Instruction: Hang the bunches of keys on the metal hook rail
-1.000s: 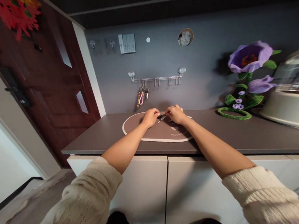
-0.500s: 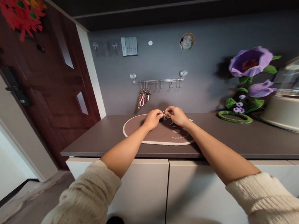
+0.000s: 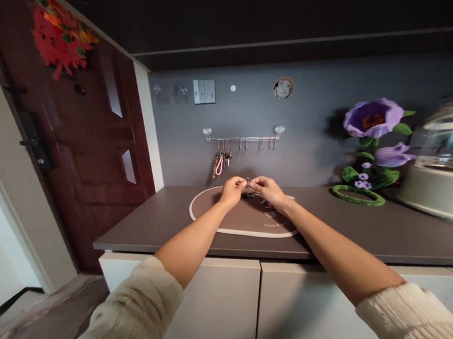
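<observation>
Above the brown oval mat (image 3: 206,218) with a pale rim, both hands meet at a metal key ring (image 3: 248,180) with keys hanging under it. My left hand (image 3: 233,192) pinches the ring from the left, fingertips pressed together. From the right, my right hand (image 3: 267,189) pinches at the same ring, its thumb and forefinger closed. Small items lie on the mat behind my right hand, partly hidden by it. Which key the fingertips touch is too small to tell.
On the wall behind, a clear hook rail (image 3: 243,138) carries several keys with a pink strap (image 3: 219,166). A purple flower decoration (image 3: 374,121) and a white-based appliance (image 3: 436,189) stand at the right of the dark counter (image 3: 138,227). A dark red door (image 3: 82,167) is at left.
The camera view has tilted up, so everything sits lower in the picture. Both hands stay together at the key ring, which now shows more clearly between the fingertips.
</observation>
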Motion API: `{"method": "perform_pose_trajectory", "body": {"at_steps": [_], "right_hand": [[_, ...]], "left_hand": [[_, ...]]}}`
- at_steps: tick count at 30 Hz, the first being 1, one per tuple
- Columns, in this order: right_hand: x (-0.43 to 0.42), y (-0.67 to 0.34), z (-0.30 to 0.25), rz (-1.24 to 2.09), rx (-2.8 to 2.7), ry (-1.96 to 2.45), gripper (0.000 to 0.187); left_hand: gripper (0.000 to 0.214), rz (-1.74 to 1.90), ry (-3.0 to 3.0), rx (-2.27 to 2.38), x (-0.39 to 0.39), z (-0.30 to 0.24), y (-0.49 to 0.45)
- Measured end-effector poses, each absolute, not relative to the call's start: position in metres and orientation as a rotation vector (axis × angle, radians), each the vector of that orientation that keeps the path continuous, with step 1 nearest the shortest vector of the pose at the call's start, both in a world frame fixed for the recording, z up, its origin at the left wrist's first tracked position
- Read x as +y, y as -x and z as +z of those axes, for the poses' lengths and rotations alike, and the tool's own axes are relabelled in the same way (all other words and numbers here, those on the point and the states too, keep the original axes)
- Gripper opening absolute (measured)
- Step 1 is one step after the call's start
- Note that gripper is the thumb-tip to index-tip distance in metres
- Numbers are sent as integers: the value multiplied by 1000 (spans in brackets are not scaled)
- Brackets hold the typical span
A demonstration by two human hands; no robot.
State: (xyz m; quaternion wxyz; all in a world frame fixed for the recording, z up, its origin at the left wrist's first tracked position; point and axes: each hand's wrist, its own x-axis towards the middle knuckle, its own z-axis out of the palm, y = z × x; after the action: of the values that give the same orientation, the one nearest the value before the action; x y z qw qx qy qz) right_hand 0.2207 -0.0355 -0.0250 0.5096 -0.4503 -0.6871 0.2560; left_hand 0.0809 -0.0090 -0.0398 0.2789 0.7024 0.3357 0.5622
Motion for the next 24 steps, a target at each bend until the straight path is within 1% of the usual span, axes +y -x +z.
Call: {"method": "perform_pose_trajectory", "body": {"at_steps": [6, 12, 18, 24], "right_hand": [[-36, -217, -26, 631, -1596, 1029, 32], [-36, -214, -22, 561, -1596, 1022, 28], [-27, -213, -9, 478, -1593, 1024, 27], [0, -208, 12, 581, -1417, 998, 16]], "left_hand": [[13, 1512, -1878, 880, -9, -39, -82], [15, 1535, -2037, 892, -7, -38, -78], [25, 1591, -2217, 1122, -7, -34, -72], [21, 1505, -2324, 1334, -8, -35, -70]]}}
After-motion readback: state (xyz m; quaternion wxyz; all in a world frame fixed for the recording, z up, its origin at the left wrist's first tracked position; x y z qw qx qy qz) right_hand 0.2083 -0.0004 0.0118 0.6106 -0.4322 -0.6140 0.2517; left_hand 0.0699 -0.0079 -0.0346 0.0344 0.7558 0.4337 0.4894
